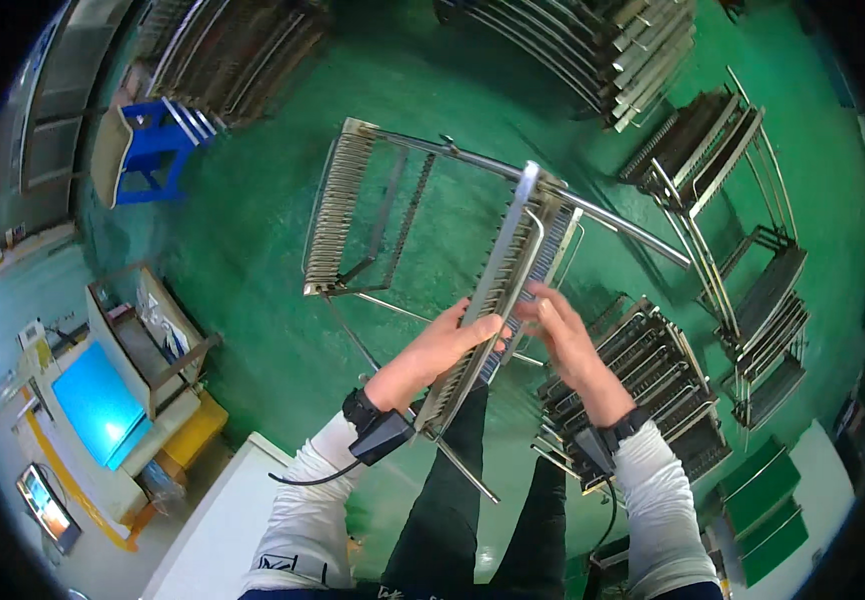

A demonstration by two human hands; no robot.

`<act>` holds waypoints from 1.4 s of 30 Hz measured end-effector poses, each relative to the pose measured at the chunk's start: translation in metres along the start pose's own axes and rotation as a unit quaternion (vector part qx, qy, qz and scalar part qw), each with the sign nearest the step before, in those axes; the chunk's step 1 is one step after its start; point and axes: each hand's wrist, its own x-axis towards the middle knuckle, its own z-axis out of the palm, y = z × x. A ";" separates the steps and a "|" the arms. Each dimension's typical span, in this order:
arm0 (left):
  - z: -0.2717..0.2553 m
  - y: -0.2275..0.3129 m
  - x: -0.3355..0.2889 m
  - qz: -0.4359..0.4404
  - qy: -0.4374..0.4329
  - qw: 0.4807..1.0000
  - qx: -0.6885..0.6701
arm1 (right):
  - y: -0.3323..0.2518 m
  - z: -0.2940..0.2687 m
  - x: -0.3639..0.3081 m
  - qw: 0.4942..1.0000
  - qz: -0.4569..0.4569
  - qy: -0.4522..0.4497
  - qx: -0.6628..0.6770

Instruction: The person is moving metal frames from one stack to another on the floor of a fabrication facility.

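Note:
A long slotted metal rack (493, 290) stands tilted in front of me, with a row of thin blue-grey pieces (553, 245) along its right side. My left hand (453, 345) is wrapped round the rack's lower half, thumb over its near face. At the rack's right side is my right hand (565, 335), its fingers bent and smeared by motion; whether they pinch a piece cannot be made out. The rack's upper end meets a metal tube (633, 228) of a larger frame, whose other slotted side (338, 215) stands to the left.
Stacked dark racks (643, 385) stand close by my right forearm. More racks (693, 150) line the far right, with piles at the back. On the left are a blue stool (153, 150), a bench with a blue sheet (101, 400) and a wooden box (143, 330).

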 end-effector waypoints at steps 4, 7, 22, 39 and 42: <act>0.005 0.008 -0.008 0.090 0.013 0.991 0.103 | -0.028 0.044 -0.015 0.981 0.104 -0.070 0.151; -0.023 0.025 -0.009 0.257 0.084 0.895 0.356 | -0.040 0.052 -0.013 0.986 0.102 -0.054 0.123; -0.338 -0.008 0.058 0.142 0.454 0.831 0.288 | 0.022 -0.006 0.004 0.984 0.032 -0.044 0.172; -0.251 0.019 0.017 0.149 0.444 0.813 0.347 | 0.025 -0.066 -0.006 0.964 0.077 0.046 0.249; -0.266 0.022 -0.007 0.126 0.436 0.832 0.319 | -0.018 -0.025 -0.042 0.985 0.066 0.014 0.161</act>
